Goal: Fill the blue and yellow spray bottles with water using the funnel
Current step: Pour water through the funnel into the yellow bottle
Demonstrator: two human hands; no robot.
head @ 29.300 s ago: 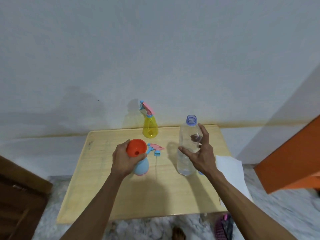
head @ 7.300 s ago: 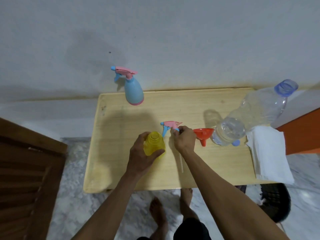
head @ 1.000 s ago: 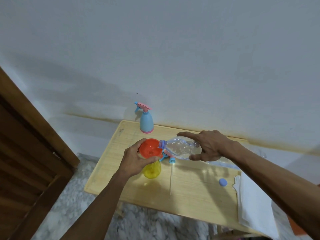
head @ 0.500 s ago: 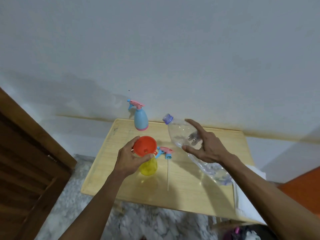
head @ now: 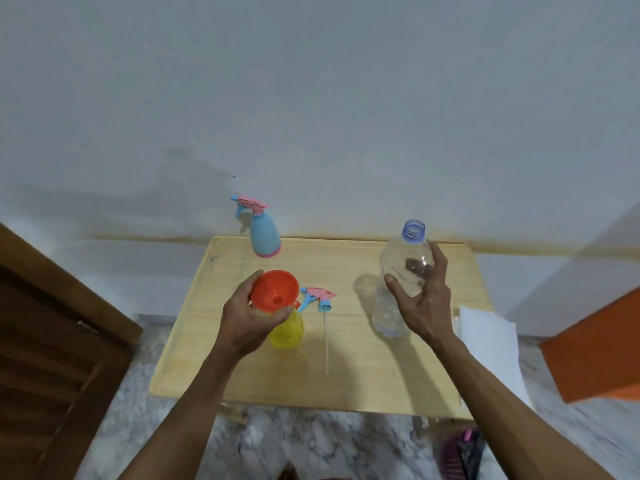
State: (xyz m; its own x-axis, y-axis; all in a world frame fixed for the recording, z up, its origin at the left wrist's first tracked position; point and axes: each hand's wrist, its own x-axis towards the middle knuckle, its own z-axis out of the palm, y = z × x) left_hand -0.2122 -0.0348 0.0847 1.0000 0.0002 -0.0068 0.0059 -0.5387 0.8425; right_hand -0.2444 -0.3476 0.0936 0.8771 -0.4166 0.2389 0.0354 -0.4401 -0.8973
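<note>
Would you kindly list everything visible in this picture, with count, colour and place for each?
Table: one, light wood, against the wall.
Blue spray bottle: one, blue with pink sprayer fitted, far edge of table.
Yellow spray bottle: one, yellow, headless, under the funnel.
Funnel: one, orange, on the yellow bottle's neck.
Spray head: one, pink and blue with dip tube, lying on the table beside the yellow bottle.
Water bottle: one, clear, uncapped, upright on the table.
Paper towel: white, table's right edge.
Door: brown, left.
Left hand: holds the funnel.
Right hand: grips the water bottle.
</note>
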